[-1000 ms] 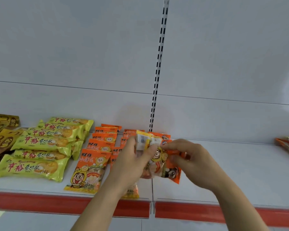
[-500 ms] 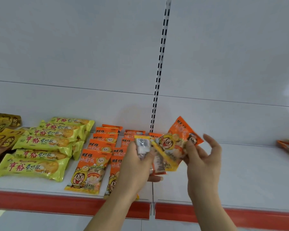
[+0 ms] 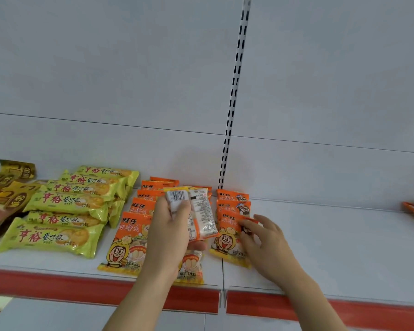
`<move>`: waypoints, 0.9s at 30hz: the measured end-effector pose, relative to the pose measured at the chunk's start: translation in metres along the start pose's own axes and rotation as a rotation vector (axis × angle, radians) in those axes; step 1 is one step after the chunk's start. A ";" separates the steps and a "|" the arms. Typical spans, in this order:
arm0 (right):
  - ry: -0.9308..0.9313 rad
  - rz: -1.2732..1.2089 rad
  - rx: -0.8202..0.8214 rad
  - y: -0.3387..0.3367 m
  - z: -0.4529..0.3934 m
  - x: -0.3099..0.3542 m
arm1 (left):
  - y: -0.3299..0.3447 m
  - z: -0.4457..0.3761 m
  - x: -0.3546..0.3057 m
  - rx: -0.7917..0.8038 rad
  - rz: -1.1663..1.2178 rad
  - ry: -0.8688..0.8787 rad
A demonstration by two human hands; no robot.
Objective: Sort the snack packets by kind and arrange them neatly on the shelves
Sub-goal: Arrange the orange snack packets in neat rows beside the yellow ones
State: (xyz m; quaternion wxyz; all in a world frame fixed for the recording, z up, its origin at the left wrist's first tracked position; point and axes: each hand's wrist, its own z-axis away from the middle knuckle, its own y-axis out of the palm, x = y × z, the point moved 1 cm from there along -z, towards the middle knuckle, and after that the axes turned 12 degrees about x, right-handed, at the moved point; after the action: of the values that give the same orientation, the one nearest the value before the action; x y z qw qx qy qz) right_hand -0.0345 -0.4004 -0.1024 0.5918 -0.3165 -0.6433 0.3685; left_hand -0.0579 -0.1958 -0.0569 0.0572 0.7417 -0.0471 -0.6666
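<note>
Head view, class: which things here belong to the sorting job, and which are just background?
Belong to the job:
left hand, holding packets
right hand, touching the front orange packet
yellow-green packets
gold packets
shelf

Just background:
slotted upright
back panel

Snack packets [image 3: 201, 213] in left hand [image 3: 170, 237]

Bright even light, soft focus, curved edges

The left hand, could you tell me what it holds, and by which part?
The left hand grips a small stack of snack packets by their lower end, backs showing.
</note>
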 end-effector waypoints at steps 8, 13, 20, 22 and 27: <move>-0.075 0.106 0.142 -0.002 0.003 -0.003 | 0.004 0.005 0.005 0.022 -0.023 -0.026; -0.068 0.071 0.101 0.000 0.010 0.001 | 0.014 0.008 0.003 0.089 0.005 -0.028; -0.079 -0.489 -0.046 -0.023 0.034 0.045 | 0.030 0.012 0.005 0.238 -0.081 0.019; -0.085 -0.526 -0.139 -0.024 0.039 0.051 | 0.033 0.012 0.009 0.242 -0.273 0.075; -0.299 -0.256 -0.594 -0.016 0.043 0.052 | 0.037 0.016 0.009 0.187 -0.481 0.176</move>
State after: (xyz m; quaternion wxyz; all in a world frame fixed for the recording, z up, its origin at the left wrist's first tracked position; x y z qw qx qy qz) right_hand -0.0823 -0.3694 -0.0632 0.4148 -0.3342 -0.8362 0.1306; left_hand -0.0730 -0.2338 -0.0621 -0.1677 0.7889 0.0740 -0.5866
